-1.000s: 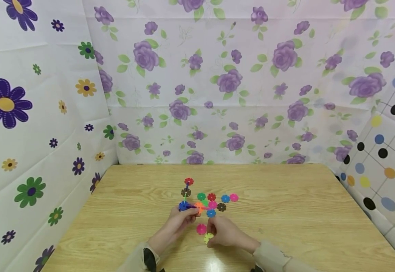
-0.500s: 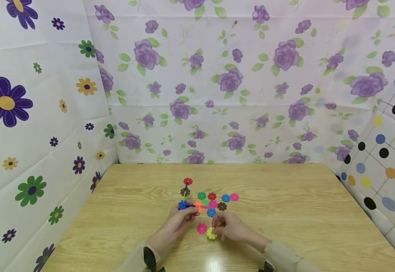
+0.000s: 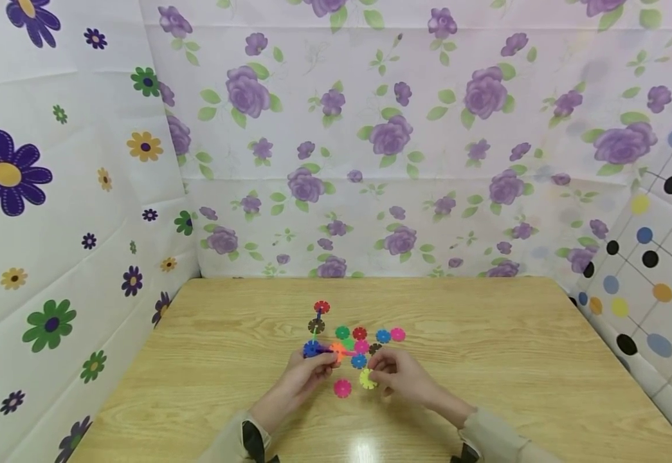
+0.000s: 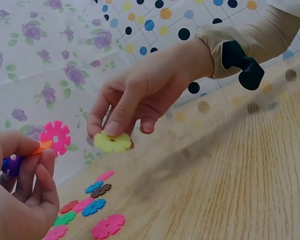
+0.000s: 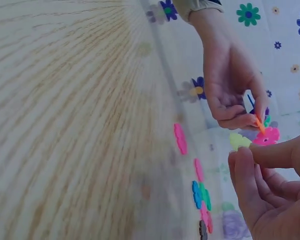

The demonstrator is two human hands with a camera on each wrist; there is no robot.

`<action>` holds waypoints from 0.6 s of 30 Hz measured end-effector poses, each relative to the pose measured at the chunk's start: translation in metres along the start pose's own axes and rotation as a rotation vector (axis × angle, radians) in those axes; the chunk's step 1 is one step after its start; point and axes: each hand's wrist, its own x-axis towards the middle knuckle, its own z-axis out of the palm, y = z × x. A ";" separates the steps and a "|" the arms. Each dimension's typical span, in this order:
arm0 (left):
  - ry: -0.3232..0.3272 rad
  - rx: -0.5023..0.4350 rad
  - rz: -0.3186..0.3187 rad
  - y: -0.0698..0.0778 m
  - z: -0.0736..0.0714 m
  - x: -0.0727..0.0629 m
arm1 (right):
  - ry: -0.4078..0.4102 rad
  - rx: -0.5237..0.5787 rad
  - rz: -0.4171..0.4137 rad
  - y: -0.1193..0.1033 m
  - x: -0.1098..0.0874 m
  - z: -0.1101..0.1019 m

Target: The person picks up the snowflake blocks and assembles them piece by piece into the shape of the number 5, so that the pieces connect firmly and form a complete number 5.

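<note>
My left hand (image 3: 309, 373) pinches the orange notched plastic disc (image 3: 337, 350) of a joined chain of snowflake discs. Along this chain a blue disc (image 3: 311, 348), a brown disc (image 3: 316, 326) and a red disc (image 3: 321, 307) reach away to the far left. A pink disc (image 4: 56, 138) sticks out past the orange one. Between thumb and fingers, my right hand (image 3: 405, 376) pinches a yellow snowflake disc (image 4: 112, 143), held above the table in the left wrist view. In the right wrist view the yellow disc partly overlaps the chain's pink end.
Loose discs lie flat on the wooden table (image 3: 486, 386): a pink one (image 3: 343, 388) nearest me, and a cluster with a blue disc (image 3: 359, 361), a green disc (image 3: 343, 332) and several others. Flowered cloth (image 3: 324, 128) hangs behind the table; patterned cloths flank it.
My right hand has lifted the yellow disc from beside the near pink disc and carried it forward and slightly right. My left hand and the chain have hardly moved.
</note>
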 end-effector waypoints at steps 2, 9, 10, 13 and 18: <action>-0.011 0.002 0.003 0.001 0.000 -0.001 | 0.020 0.018 -0.003 -0.003 -0.001 -0.002; -0.017 -0.009 -0.005 0.002 0.003 -0.002 | 0.078 0.058 -0.001 -0.008 0.000 -0.008; -0.022 -0.011 -0.004 0.002 0.004 -0.002 | 0.083 0.073 0.003 -0.008 0.001 -0.009; -0.031 -0.012 -0.010 0.002 0.007 -0.002 | 0.085 0.121 0.020 -0.010 0.002 -0.011; -0.038 0.002 -0.018 0.002 0.008 -0.002 | 0.074 0.178 0.047 -0.015 0.002 -0.013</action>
